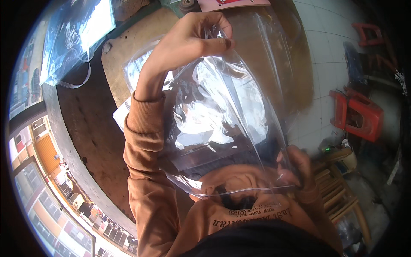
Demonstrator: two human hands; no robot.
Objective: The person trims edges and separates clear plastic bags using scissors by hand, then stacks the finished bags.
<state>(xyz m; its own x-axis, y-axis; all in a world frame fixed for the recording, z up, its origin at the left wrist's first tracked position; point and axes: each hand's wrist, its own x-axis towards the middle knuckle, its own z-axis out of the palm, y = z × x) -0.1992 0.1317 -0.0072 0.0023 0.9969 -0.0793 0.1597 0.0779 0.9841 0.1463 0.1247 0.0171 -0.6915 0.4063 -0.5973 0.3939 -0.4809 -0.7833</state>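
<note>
A large clear plastic bag (205,103) is stretched in front of my body, shiny with glare, with my brown sweatshirt showing through its lower part. My left hand (188,40) grips its far end, fingers and thumb pinched on the gathered film. Toward the near right corner, my right hand (295,167) holds the bag's edge with bent fingers, partly seen through the film. Beneath the bag and my left forearm, flat clear sheets or bags (137,64) lie on the worn tabletop (117,68); I cannot tell which they are.
Another clear bag with a thin handle (70,43) lies by the window at far left. A pink item (233,4) and a dark round metal part (187,5) sit at the table's far edge. To the right stand a red plastic stool (357,113) and a bamboo chair (338,184).
</note>
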